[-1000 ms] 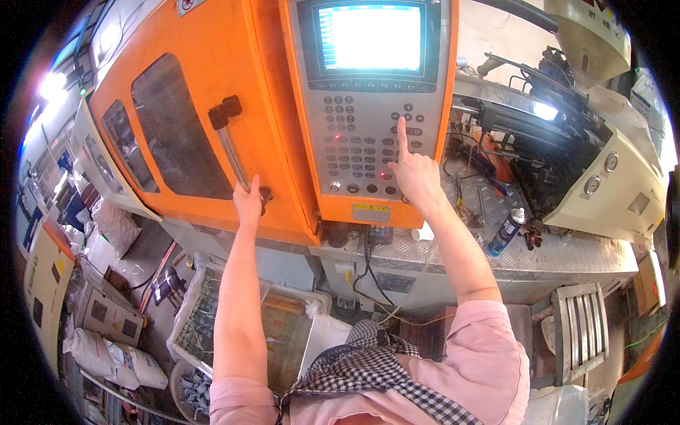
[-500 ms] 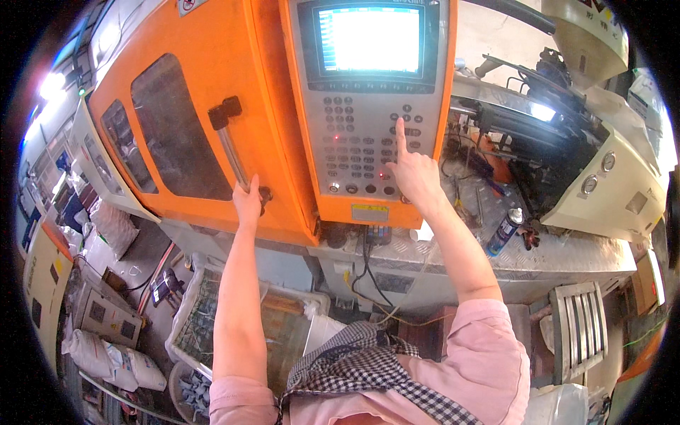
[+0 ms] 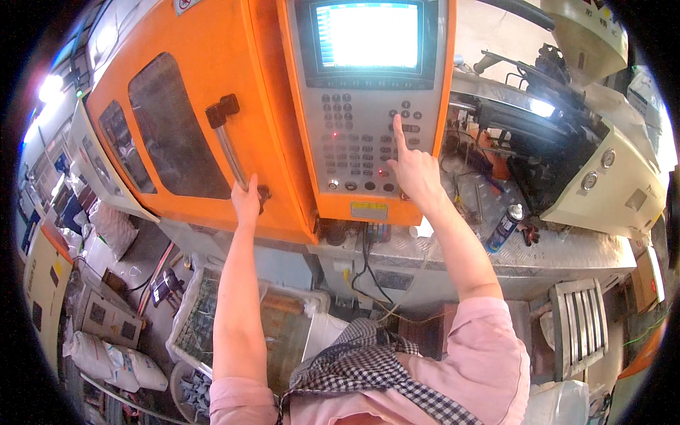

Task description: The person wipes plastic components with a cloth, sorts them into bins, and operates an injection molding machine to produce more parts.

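Note:
My left hand (image 3: 246,201) is closed round the lower end of a metal door handle (image 3: 230,156) on the orange machine door (image 3: 212,78). To the right stands a grey control panel (image 3: 316,127) with rows of round buttons and a bright screen (image 3: 368,39) above them. My right hand (image 3: 416,170) reaches up to that panel with the index finger stretched out and the other fingers curled in. Its fingertip is at a button just under the cross-shaped group; whether it presses cannot be made out. Nothing shows in the right hand.
A spray can (image 3: 505,228) stands on the metal machine bed (image 3: 567,258) at right, near cables and tools. Below the door is a lined crate (image 3: 185,347), with a bucket of grey pieces (image 3: 195,389) beside it. A slatted metal rack (image 3: 581,329) leans at lower right.
My left hand keeps its hold on the handle and the door has not moved. The right fingertip stays at nearly the same spot on the panel; the view has shifted very slightly.

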`<action>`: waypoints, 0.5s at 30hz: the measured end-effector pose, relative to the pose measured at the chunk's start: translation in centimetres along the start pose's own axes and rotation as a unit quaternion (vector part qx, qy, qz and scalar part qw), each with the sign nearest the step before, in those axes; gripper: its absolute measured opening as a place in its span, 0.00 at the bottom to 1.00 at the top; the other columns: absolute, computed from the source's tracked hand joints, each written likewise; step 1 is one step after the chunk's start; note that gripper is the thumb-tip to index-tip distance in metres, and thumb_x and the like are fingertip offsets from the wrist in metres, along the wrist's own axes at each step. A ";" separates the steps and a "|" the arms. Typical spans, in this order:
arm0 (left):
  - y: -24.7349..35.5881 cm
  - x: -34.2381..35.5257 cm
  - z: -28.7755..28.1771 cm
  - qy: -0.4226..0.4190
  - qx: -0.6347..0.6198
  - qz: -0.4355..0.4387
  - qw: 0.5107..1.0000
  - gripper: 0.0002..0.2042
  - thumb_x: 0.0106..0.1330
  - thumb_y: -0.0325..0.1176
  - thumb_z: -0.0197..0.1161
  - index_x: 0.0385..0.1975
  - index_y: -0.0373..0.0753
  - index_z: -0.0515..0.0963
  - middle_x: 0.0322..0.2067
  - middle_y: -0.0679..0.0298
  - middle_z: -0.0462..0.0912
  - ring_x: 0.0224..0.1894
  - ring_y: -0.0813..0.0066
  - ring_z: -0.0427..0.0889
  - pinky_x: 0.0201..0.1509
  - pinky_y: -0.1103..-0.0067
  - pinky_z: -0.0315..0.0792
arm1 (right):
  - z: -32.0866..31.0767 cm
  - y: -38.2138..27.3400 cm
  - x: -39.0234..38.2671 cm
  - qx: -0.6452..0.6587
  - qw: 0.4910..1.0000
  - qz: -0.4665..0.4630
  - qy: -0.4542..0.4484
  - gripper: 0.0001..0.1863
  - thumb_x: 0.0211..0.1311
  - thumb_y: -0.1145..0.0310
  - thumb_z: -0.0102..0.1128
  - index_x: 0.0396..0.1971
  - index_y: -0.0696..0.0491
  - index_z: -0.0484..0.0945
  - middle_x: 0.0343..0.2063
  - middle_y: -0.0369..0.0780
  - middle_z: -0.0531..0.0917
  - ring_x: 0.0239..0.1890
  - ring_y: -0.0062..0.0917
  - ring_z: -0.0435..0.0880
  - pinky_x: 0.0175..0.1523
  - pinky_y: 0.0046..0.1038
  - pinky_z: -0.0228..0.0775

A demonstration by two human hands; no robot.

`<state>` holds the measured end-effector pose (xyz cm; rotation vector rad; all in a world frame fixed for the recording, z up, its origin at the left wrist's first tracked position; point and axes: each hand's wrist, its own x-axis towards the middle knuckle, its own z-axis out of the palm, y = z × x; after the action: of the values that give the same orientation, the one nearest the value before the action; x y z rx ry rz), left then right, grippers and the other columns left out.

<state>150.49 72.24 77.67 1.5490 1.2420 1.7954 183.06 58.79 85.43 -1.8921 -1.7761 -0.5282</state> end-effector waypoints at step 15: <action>-0.4 0.1 0.1 0.001 -0.015 0.005 1.000 0.11 0.63 0.34 0.59 0.25 0.36 0.68 0.11 0.69 0.67 0.12 0.83 0.65 0.15 0.81 0.58 | 0.0 0.2 0.4 -0.013 0.999 0.032 0.009 0.51 0.53 0.61 0.60 0.66 0.52 0.32 0.14 0.48 0.78 0.19 0.41 0.80 0.28 0.36 0.73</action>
<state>150.51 72.55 77.42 1.5399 1.2063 1.8128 183.26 59.08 85.65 -1.9483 -1.6998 -0.5461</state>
